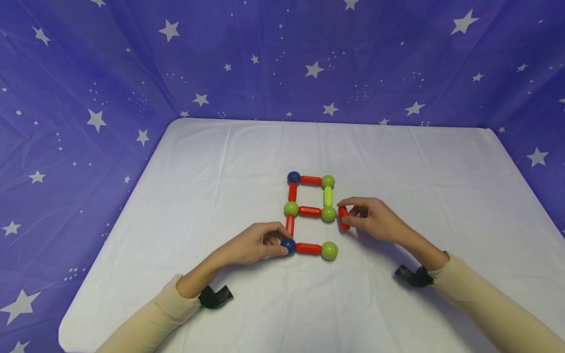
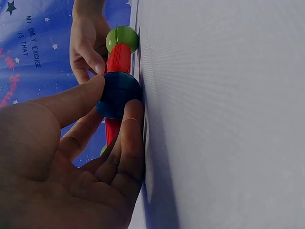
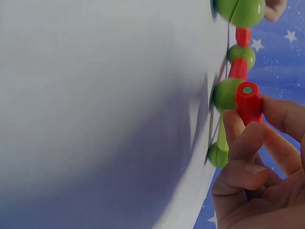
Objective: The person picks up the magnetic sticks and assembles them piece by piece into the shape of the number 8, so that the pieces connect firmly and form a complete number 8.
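Observation:
On the table lies a frame of magnetic rods and balls, a square with a further rod and ball row below it. My left hand (image 1: 257, 242) pinches the blue ball (image 2: 119, 95) at its lower left corner between thumb and fingers. From that ball a red rod (image 1: 308, 249) runs to a green ball (image 1: 329, 250). My right hand (image 1: 375, 219) holds a loose red rod (image 1: 344, 218) just right of the middle green ball (image 1: 328, 214). In the right wrist view, the round metal end of this red rod (image 3: 249, 102) faces the camera.
The white-covered table (image 1: 423, 171) has rounded corners. A purple cloth with stars (image 1: 265, 59) hangs behind it and at both sides. At the frame's far end are a blue ball (image 1: 293, 177), a green ball (image 1: 328, 181) and a lime rod (image 1: 328, 197).

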The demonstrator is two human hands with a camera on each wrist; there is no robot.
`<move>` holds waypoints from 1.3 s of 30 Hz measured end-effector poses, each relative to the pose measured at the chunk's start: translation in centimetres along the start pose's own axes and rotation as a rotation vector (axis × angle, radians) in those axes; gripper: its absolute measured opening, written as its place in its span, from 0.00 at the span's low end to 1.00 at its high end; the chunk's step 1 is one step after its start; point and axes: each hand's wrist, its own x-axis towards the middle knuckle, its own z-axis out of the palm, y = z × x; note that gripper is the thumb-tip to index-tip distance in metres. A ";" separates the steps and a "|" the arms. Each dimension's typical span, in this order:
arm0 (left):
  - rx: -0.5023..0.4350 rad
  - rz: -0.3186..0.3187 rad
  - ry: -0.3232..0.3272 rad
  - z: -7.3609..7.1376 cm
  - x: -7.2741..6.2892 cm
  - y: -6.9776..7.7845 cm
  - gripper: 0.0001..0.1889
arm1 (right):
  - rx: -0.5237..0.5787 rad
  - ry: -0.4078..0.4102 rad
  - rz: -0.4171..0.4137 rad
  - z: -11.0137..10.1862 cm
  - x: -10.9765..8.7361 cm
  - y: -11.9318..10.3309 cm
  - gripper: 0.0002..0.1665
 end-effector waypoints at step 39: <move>-0.028 -0.032 0.005 0.1 0.0 0.0 0.12 | 0.127 -0.091 0.055 3.1 -0.9 -1.3 0.22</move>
